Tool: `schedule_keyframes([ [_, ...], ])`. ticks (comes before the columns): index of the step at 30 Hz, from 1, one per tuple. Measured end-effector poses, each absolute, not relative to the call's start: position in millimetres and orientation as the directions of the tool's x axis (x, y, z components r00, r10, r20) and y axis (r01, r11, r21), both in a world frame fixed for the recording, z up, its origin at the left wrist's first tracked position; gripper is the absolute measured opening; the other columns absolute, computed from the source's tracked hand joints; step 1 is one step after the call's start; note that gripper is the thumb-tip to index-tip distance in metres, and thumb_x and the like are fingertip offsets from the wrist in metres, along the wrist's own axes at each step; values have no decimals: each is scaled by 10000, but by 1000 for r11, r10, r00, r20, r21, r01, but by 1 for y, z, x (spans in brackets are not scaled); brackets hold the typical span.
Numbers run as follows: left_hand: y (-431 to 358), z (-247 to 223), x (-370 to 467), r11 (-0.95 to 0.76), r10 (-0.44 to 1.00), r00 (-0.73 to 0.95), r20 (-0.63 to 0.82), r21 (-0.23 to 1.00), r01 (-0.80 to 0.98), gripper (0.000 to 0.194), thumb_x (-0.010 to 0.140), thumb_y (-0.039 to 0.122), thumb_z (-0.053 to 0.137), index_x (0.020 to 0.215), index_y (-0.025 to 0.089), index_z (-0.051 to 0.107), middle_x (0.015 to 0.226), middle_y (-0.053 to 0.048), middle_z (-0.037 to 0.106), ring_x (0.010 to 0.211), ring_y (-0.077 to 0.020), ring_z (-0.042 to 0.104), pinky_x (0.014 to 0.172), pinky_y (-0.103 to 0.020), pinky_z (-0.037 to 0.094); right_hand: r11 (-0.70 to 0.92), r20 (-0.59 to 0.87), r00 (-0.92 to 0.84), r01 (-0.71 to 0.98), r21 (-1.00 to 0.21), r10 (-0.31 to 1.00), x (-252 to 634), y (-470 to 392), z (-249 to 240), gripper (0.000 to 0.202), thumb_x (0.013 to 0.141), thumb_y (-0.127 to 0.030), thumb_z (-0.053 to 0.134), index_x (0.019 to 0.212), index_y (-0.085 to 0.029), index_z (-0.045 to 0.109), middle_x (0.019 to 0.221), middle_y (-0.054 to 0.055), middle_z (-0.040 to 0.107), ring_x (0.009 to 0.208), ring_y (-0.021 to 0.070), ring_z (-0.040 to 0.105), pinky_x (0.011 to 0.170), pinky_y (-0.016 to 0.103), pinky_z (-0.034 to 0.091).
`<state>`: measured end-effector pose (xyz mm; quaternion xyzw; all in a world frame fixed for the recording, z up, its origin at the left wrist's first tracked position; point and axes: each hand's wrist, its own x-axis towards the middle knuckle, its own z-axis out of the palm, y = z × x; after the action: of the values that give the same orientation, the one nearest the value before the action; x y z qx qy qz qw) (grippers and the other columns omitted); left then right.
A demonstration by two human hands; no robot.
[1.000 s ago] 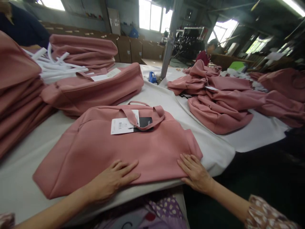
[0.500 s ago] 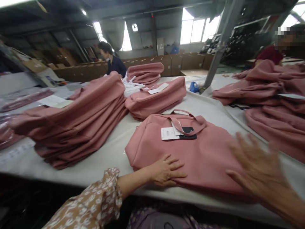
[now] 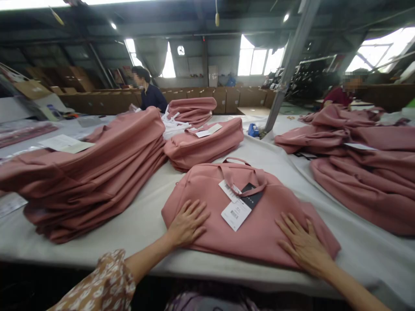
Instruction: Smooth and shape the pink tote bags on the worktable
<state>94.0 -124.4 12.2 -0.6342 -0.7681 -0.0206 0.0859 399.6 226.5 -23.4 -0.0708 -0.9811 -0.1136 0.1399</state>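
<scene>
While the pink bag (image 3: 259, 220) lies flat, both hands, left (image 3: 187, 223) and right (image 3: 303, 245), press it with fingers spread.

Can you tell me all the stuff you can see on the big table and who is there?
pink bag: one, dusty pink, flat near the table's front edge, under both hands
hang tags: one white with a barcode, one black, on the bag by its handles
stack of pink bags: one tall pile, pink, left of the flat bag
filled pink bags: two or so, pink, behind the flat bag
white straps: a bundle, white, between the far bags
loose pink bags: a heap, pink, right side
papers: a few sheets, white, on the left pile
table: one, white cover
co-workers: two, far left and far right
left hand: flat on the bag, fingers spread
right hand: flat on the bag, fingers spread
</scene>
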Motion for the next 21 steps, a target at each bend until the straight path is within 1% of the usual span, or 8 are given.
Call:
schedule_keyframes([
  [3, -127, 16, 93, 227, 943, -191, 274, -107, 968, 479, 961, 360, 443, 1437, 316, 408, 1493, -88, 431, 1358, -320, 386, 1153, -572, 157, 969, 314, -946, 144, 199, 76, 402, 232, -23, 506, 952, -495, 448, 1406, -272, 452, 1448, 91, 453, 1322, 318, 413, 1072, 636, 230],
  [5, -131, 21, 86, 474, 804, -412, 428, -45, 879, 506, 956, 363, 444, 1454, 308, 376, 1533, -121, 354, 1412, -378, 273, 1126, -650, 128, 957, 407, -904, 221, 186, 130, 404, 237, -16, 474, 960, -461, 423, 1371, -234, 494, 1472, 119, 414, 1342, 320, 386, 1071, 604, 269],
  [6, -134, 23, 81, 619, 670, -569, 477, 64, 783, 573, 943, 405, 461, 1483, 275, 317, 1554, -156, 295, 1424, -410, 224, 1106, -673, 158, 931, 468, -856, 327, 163, 219, 405, 241, -11, 499, 956, -461, 407, 1380, -207, 483, 1501, 145, 360, 1368, 346, 337, 1072, 623, 257],
  [8, -139, 26, 68, 783, 387, -843, 373, 350, 514, 831, 881, 541, 519, 1522, 162, 151, 1541, -249, 250, 1404, -445, 251, 1064, -643, 294, 803, 527, -694, 595, 34, 491, 406, 250, -1, 666, 911, -546, 417, 1442, -146, 388, 1528, 207, 269, 1381, 426, 271, 1035, 687, 256],
  [11, -144, 28, 51, 781, 276, -961, 30, 576, 242, 1039, 781, 647, 579, 1499, 75, 94, 1437, -277, 394, 1288, -421, 455, 989, -519, 442, 582, 220, -540, 776, -244, 812, 405, 266, 10, 993, 789, -725, 477, 1493, -65, 243, 1386, 267, 455, 1207, 461, 493, 910, 614, 435],
  [14, -151, 31, 50, 778, 297, -951, -83, 599, 190, 897, 797, 636, 553, 1466, 157, 196, 1364, -196, 503, 1173, -392, 571, 957, -487, 472, 552, -41, -598, 763, -337, 801, 409, 271, 15, 996, 782, -718, 503, 1501, -81, 238, 1186, 200, 631, 1034, 407, 624, 840, 504, 502],
  [18, -179, 26, 69, 804, 303, -947, -107, 562, 194, 790, 836, 627, 493, 1435, 203, 201, 1247, -159, 597, 1001, -356, 667, 872, -475, 523, 609, -75, -669, 713, -348, 740, 430, 256, 16, 953, 789, -663, 558, 1527, -177, 201, 1195, 125, 651, 1073, 384, 617, 864, 486, 512],
  [21, -203, 17, 82, 843, 351, -935, 53, 416, 340, 776, 875, 619, 407, 1463, 181, 152, 1284, -206, 566, 1062, -374, 639, 866, -528, 523, 615, -47, -680, 689, -384, 732, 447, 244, 7, 974, 772, -682, 580, 1534, -236, 169, 1325, 85, 575, 1118, 351, 602, 861, 458, 544],
])
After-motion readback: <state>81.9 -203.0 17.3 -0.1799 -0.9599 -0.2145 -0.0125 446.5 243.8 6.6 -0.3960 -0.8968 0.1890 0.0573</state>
